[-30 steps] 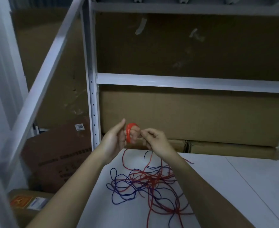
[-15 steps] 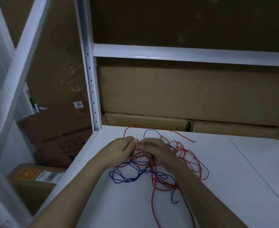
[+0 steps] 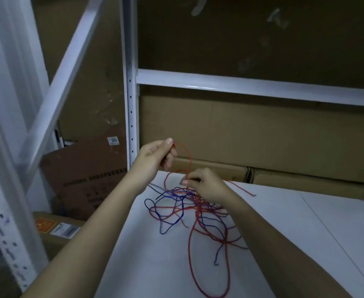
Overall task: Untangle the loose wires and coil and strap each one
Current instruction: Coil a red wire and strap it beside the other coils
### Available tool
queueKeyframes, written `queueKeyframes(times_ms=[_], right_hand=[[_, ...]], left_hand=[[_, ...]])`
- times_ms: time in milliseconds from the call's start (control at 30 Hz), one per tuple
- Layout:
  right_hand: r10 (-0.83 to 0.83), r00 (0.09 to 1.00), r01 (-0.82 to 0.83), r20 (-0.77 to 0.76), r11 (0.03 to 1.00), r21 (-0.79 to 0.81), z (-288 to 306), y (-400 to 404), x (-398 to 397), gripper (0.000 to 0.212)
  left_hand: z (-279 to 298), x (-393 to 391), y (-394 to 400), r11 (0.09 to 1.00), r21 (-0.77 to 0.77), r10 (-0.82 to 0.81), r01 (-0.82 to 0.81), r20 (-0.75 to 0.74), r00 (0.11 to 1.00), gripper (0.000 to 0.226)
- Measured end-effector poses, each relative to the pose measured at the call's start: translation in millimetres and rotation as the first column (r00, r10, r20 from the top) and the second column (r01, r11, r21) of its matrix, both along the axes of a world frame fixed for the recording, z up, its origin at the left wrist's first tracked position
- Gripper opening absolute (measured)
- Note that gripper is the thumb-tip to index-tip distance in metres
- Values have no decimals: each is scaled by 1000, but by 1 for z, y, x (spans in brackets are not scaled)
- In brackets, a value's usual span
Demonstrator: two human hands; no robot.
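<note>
Left hand (image 3: 155,155) fingers pinch the red wire (image 3: 188,160) raised above the bench (image 3: 305,222); right hand (image 3: 206,186) apparently pinches it near the red-and-blue tangle (image 3: 189,207). Pulling hard could tighten knots.

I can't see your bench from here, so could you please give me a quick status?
Left hand and right hand each pinch the red wire, loop raised between them. Blue wire tangled with it on the table. No straps in sight.

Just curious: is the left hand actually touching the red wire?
Touching. The head view shows the left hand raised above the table, its thumb and fingers pinching the red wire, which loops down to the right hand.
</note>
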State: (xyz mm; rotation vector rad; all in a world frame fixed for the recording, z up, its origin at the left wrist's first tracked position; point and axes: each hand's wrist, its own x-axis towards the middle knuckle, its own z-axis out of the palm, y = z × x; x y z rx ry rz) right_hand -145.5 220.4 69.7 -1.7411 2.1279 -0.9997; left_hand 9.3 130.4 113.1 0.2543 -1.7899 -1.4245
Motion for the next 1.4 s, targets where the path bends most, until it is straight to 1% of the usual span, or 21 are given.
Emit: queueKeyframes(times_ms=[100, 133, 200, 233, 333, 467, 567, 600, 700, 800, 900, 933, 1000, 1033, 1067, 1133, 1200, 1233, 1300, 1333, 1400], right_hand=[[-82, 992, 101, 101, 975, -196, 42, -7, -10, 30], [-92, 994, 103, 67, 978, -183, 53, -8, -14, 30], [-73, 988, 76, -133, 997, 14, 67, -9, -13, 32], [-72, 984, 79, -165, 996, 38, 73, -11, -15, 32], [-116, 990, 130, 76, 968, -216, 96, -19, -22, 19], [-192, 972, 232, 138, 881, -413, 122, -24, -33, 15], [-183, 979, 200, 90, 946, -254, 129, -22, -35, 30], [-197, 978, 208, 69, 945, -253, 135, -22, -38, 30], [-202, 940, 315, 275, 819, -479, 153, -24, -50, 20], [-148, 953, 244, 263, 892, -380, 167, -29, -43, 16], [-84, 934, 268, 347, 808, -525, 181, -25, -47, 15], [-91, 938, 265, 335, 811, -522, 185, -24, -49, 17], [-145, 960, 220, 239, 921, -322, 187, -19, -47, 18], [-171, 964, 229, 204, 924, -307, 186, -19, -51, 19], [-156, 955, 237, 252, 914, -331, 186, -18, -53, 20], [12, 885, 224, 466, 866, -448, 187, -14, -54, 22], [108, 831, 249, 545, 805, -539, 189, -15, -58, 22], [34, 860, 274, 509, 811, -517, 186, -17, -60, 23], [-226, 955, 290, 194, 855, -431, 171, -23, -70, 20], [-308, 949, 309, 65, 872, -379, 162, -24, -76, 19], [-356, 934, 331, -45, 903, -273, 142, -23, -87, 22]], left_hand=[[19, -12, -1, 996, -16, 93, -93, -8, 996, 39], [25, -17, -3, 992, -18, 126, -126, -10, 992, 39], [36, -25, -7, 983, -13, 184, -183, -1, 983, 40], [40, -28, -8, 979, -16, 206, -205, 7, 979, 40], [54, -34, -11, 969, -51, 245, -243, 23, 969, 41], [72, -38, -12, 964, -56, 260, -259, 18, 965, 39], [80, -40, -14, 963, -61, 264, -263, 20, 964, 40], [82, -41, -15, 961, -74, 270, -267, 26, 963, 40], [90, -45, -19, 962, -71, 266, -265, 15, 964, 40], [99, -49, -19, 954, -87, 285, -286, -23, 958, 39], [110, -53, -19, 950, -99, 295, -298, -36, 955, 39], [112, -54, -19, 951, -90, 292, -294, -37, 956, 39], [115, -55, -17, 957, -54, 284, -286, -42, 958, 39], [116, -56, -17, 960, -30, 276, -277, -48, 960, 39], [116, -55, -17, 964, -3, 264, -264, -59, 963, 39], [114, -53, -17, 971, 29, 237, -235, -79, 968, 39], [111, -52, -16, 975, 19, 224, -223, -66, 972, 38], [109, -52, -15, 975, 13, 224, -224, -51, 973, 38], [104, -53, -12, 972, 34, 235, -234, -32, 971, 38], [101, -53, -12, 971, 73, 232, -229, -29, 972, 38], [94, -51, -13, 967, 200, 169, -158, -41, 985, 38]])
